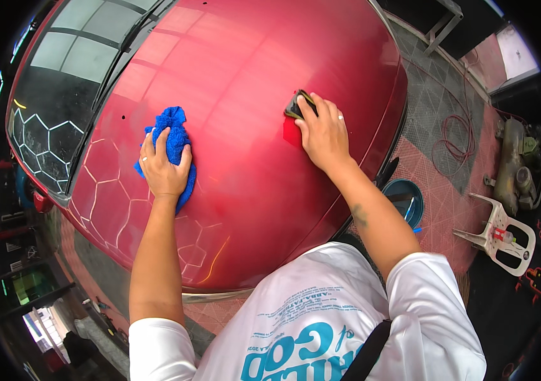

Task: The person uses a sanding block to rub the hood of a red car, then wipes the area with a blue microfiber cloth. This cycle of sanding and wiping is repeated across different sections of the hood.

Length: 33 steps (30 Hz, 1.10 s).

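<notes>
A red car hood (238,82) spreads out before me, glossy with light reflections. My left hand (164,166) presses a bunched blue microfiber cloth (174,119) against the hood's left part, its fingers curved over the cloth. Further right, my right hand (325,130) grips a small black applicator block (294,106) between thumb and fingers, against the paint. A bright red patch (291,131) shows just below the block; whether it is a piece of cloth or bare paint, I cannot tell. The underside of the block is hidden.
Left of the hood are the windshield (54,89) and a wiper (115,66). A dark round tub (403,197) stands on the floor to the right, near a white plastic chair (502,232). Beyond lie a coiled red hose (454,143) and a compressor-like machine (524,165).
</notes>
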Tool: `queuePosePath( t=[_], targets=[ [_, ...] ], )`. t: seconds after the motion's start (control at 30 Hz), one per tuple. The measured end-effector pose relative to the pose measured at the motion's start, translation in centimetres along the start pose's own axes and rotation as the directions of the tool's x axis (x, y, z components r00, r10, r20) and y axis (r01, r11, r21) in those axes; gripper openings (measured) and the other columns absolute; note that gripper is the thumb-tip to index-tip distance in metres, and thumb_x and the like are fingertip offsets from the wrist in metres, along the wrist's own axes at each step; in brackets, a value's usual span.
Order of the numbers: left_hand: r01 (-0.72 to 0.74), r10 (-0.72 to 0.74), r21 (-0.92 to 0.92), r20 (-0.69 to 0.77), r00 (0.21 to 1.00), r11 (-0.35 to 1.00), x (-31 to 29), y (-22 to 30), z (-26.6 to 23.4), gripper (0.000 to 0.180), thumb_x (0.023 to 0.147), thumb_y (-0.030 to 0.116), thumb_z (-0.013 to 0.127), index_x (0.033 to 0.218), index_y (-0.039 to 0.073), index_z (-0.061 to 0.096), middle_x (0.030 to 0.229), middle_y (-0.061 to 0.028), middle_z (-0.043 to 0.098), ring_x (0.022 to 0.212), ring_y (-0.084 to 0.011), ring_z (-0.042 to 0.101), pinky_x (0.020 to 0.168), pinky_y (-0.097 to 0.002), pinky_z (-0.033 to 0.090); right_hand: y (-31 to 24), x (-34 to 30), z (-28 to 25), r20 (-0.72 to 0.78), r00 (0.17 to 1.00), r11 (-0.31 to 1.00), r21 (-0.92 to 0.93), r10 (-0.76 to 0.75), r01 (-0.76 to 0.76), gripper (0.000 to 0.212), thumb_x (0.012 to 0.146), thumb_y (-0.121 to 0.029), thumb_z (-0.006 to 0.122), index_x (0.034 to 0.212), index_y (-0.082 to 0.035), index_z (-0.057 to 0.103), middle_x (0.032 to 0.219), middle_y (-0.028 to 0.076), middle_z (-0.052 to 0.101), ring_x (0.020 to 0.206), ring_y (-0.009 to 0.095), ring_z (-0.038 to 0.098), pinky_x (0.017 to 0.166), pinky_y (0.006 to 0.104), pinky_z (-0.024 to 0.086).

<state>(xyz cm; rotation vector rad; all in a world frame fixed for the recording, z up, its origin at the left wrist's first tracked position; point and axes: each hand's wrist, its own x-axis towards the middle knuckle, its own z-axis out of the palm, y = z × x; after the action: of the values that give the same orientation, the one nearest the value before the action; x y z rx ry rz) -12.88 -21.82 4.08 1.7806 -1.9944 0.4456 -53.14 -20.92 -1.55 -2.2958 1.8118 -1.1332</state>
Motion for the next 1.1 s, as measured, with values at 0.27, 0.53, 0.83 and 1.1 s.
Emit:
queuePosePath(
  t=[0.27,0.53,0.83,1.1],
  targets=[
    [0.003,-0.003,0.000,0.005,1.000,1.000,0.1,0.0,0.0,0.070,0.095,0.039,0.094,0.157,0.013,0.073,0.163,-0.0269,0.067,0.154,-0.0496,0.060,0.130,-0.0626,0.047,1.2,-0.8,0.8,0.110,0.993,0.999,0.014,-0.048,0.046,0.062,0.104,-0.019,0.087,0.162,-0.008,0.069,0.160,0.023,0.067,0.139,0.045,0.067,0.121,0.0589,0.055],
    [0.048,-0.049,0.022,0.034,0.998,0.999,0.0,0.1,0.0,0.068,0.095,0.038,0.094,0.155,0.013,0.074,0.162,-0.0267,0.067,0.154,-0.0493,0.060,0.132,-0.0633,0.046,1.0,-0.5,0.5,0.133,0.991,1.000,-0.008,0.005,-0.004,0.058,0.107,-0.023,0.084,0.161,-0.008,0.068,0.161,0.023,0.067,0.141,0.045,0.066,0.122,0.0599,0.054],
    [0.037,-0.037,0.001,0.020,0.999,0.999,0.0,-0.2,0.1,0.071,0.094,0.041,0.094,0.158,0.018,0.074,0.165,-0.0272,0.065,0.155,-0.0492,0.060,0.132,-0.0631,0.046,0.9,-0.5,-0.1,0.165,0.985,0.998,-0.042,0.059,-0.052,0.057,0.108,-0.022,0.084,0.161,-0.007,0.069,0.162,0.025,0.067,0.141,0.045,0.066,0.122,0.0597,0.054],
    [0.028,-0.027,-0.005,0.012,1.000,1.000,-0.1,0.0,0.1,0.070,0.094,0.040,0.095,0.157,0.017,0.074,0.165,-0.0265,0.065,0.156,-0.0483,0.060,0.132,-0.0628,0.046,1.4,-1.1,0.1,0.023,0.999,0.998,-0.052,0.022,-0.021,0.057,0.108,-0.022,0.083,0.161,-0.007,0.067,0.162,0.025,0.067,0.140,0.046,0.066,0.122,0.0602,0.055]
  ],
)
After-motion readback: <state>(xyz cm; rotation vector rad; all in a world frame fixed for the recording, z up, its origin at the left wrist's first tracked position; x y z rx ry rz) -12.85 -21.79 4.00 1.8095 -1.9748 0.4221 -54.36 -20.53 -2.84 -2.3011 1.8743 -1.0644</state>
